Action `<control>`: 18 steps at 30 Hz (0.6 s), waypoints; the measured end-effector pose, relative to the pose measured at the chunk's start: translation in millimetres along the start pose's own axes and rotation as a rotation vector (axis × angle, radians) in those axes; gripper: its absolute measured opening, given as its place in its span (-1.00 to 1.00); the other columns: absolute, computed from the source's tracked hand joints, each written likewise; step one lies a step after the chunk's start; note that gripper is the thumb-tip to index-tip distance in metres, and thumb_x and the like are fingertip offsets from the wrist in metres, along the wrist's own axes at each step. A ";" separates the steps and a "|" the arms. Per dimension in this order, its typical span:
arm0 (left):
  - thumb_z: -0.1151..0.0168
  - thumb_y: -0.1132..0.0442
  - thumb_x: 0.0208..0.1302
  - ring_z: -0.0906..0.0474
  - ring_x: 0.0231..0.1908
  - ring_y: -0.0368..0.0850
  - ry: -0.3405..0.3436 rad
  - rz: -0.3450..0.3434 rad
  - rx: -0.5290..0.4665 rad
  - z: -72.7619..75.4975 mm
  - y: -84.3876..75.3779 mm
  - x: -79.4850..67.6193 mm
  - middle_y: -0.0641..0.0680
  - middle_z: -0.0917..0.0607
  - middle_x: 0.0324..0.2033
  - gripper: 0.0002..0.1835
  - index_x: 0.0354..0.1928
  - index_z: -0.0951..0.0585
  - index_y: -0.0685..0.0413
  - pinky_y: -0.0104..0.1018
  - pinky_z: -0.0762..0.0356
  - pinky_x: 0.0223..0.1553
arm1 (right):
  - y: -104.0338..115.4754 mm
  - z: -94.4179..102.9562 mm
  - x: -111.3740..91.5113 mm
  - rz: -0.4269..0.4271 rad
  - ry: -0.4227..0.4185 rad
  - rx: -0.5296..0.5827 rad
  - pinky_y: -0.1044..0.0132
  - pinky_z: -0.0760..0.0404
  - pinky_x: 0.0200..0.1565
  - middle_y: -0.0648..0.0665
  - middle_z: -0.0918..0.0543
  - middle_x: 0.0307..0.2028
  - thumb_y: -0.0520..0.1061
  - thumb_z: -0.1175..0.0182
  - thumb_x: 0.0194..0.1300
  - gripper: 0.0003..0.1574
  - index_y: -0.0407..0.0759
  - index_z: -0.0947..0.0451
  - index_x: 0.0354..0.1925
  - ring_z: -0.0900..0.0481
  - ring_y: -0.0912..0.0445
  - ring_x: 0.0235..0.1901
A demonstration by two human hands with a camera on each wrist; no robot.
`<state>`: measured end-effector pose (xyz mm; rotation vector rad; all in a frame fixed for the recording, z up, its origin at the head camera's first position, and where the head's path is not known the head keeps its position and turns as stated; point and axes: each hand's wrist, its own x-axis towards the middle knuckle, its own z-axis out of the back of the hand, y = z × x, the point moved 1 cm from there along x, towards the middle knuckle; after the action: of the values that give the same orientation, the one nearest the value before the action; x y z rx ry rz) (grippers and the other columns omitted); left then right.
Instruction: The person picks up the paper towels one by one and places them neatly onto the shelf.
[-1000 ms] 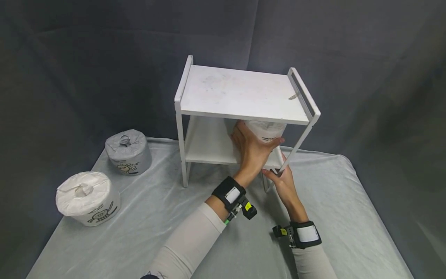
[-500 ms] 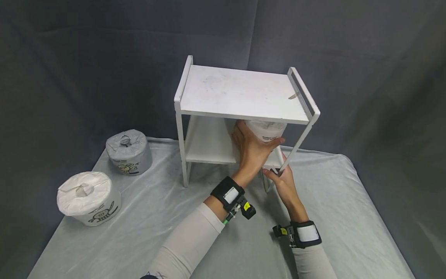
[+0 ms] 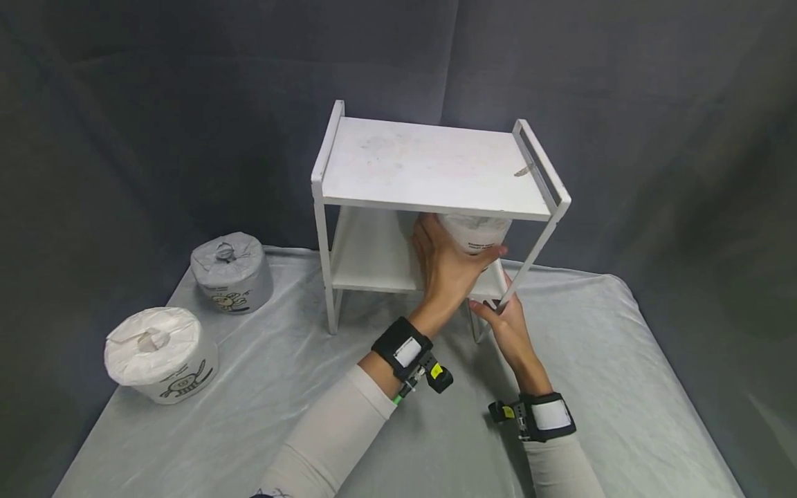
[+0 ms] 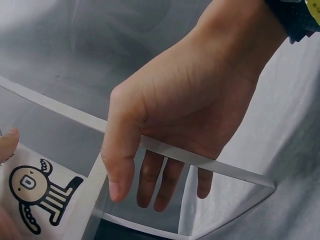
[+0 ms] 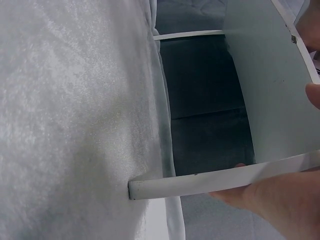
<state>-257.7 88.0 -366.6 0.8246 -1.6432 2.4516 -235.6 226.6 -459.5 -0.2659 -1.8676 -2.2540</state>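
Observation:
On the lower shelf of a white two-tier shelf unit point(image 3: 429, 166), a paper-wrapped toilet roll point(image 3: 476, 234) stands at the right end. My left hand point(image 3: 447, 266) grips it, thumb across the front and fingers at its left side. The upper board hides the roll's top and back. In the left wrist view, a cartoon point(image 4: 36, 192) shows on its wrapper. Lower down, my right hand point(image 3: 512, 330) holds the unit by its front right leg point(image 3: 528, 266). Thumb and fingers lie on opposite sides of the frame in the left wrist view.
Two more wrapped toilet rolls stand at the left, a greyish one point(image 3: 239, 277) behind a white one point(image 3: 162, 356). A pale cloth point(image 3: 274, 387) covers the table. Dark fabric point(image 3: 236, 138) hangs behind the shelf unit.
The left wrist has shifted slightly to the left and up, with the hand still on the toilet roll. The right hand stays at the leg.

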 end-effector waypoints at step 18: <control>-0.50 -0.38 -0.34 -0.04 0.42 -0.05 0.014 0.021 0.003 31.9 -6.7 -9.5 0.13 -0.15 0.44 0.43 0.54 0.07 0.00 -0.04 -0.06 0.40 | -0.2 1.4 -2.7 -0.012 0.018 0.004 -0.26 -0.13 0.33 -0.22 -0.35 0.31 -0.19 -0.26 0.24 -0.01 0.02 -0.04 0.52 -0.28 -0.08 0.32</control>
<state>-234.8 65.0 -356.4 0.7934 -1.6518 2.4686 -233.0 228.1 -460.1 -0.2340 -1.8700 -2.2525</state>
